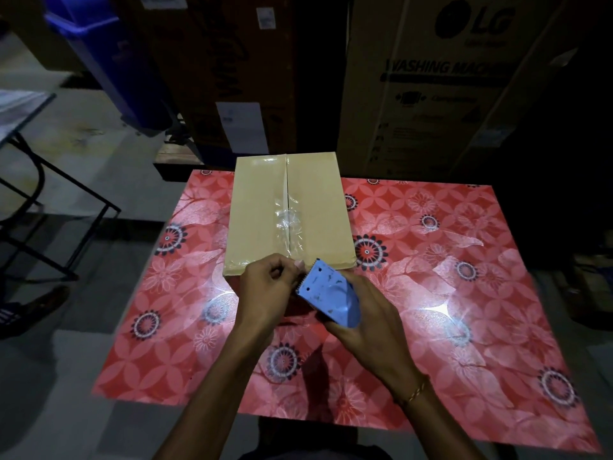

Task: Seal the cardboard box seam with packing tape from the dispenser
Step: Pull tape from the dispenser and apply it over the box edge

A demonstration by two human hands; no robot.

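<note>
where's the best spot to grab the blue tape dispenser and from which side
Grip the rounded rear body of the tape dispenser from the near right, as the right hand does. The toothed cutter edge points up and left toward the cardboard box, so that end stays clear for the left hand pinching at the cutter.

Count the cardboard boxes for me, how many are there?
3. A small cardboard box lies on the red table; two tall boxes stand behind it, one in the middle, one right marked LG. More may hide in darkness.
</note>
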